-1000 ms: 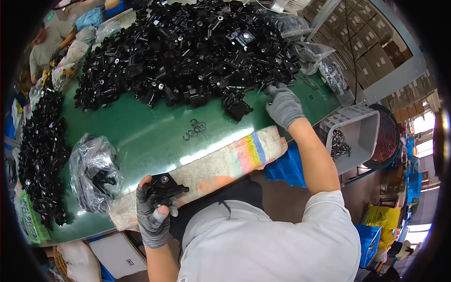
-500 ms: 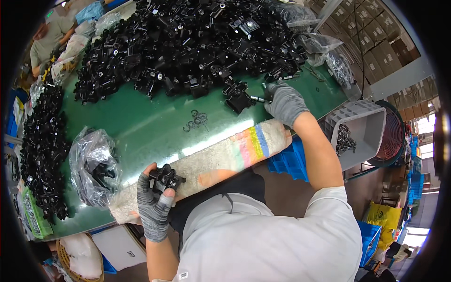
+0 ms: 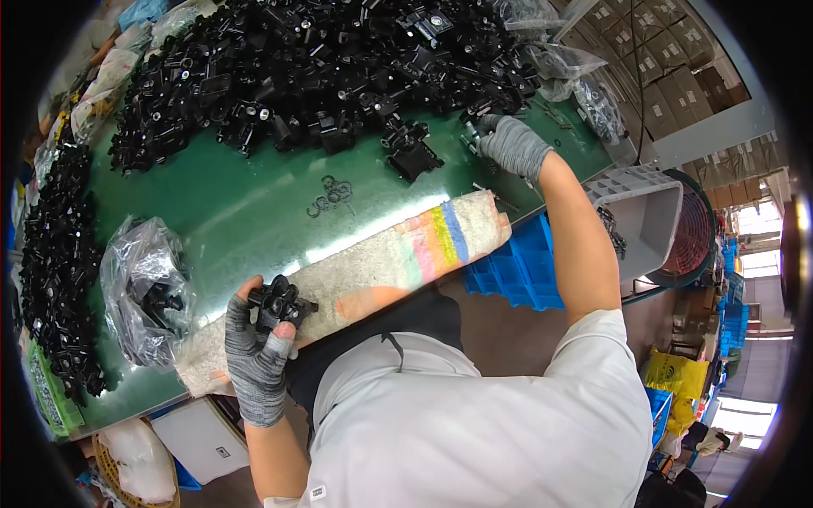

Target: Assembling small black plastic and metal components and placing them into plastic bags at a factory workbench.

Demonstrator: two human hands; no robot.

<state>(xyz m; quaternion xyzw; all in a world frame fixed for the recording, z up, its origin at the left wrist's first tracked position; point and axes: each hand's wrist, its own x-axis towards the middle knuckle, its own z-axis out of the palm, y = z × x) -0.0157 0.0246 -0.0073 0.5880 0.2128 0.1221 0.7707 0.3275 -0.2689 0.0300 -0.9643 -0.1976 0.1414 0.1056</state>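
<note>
My left hand (image 3: 260,360), in a grey fingerless-tip glove, is closed around a black clamp-like part (image 3: 282,305) with round holes, held above the near edge of the table. Out at the right, my gloved right hand (image 3: 515,148) reaches over the green table, fingers bent together at a small metallic piece (image 3: 471,140); what they grip is mostly hidden. A black block-shaped part (image 3: 413,159) lies left of that hand, at the front of a big heap of black metal parts (image 3: 313,76).
A rolled pale towel with coloured stripes (image 3: 406,254) lies along the near table edge. Black rings (image 3: 332,196) sit mid-table. A clear plastic bag (image 3: 146,292) is at left, blue crates (image 3: 517,267) and a grey bin (image 3: 648,220) at right, beside a fan (image 3: 688,229).
My right hand has moved slightly farther out, away from the block-shaped part and the shiny rod near it. My left hand still holds the clamp-like part. The whole view has shifted a little.
</note>
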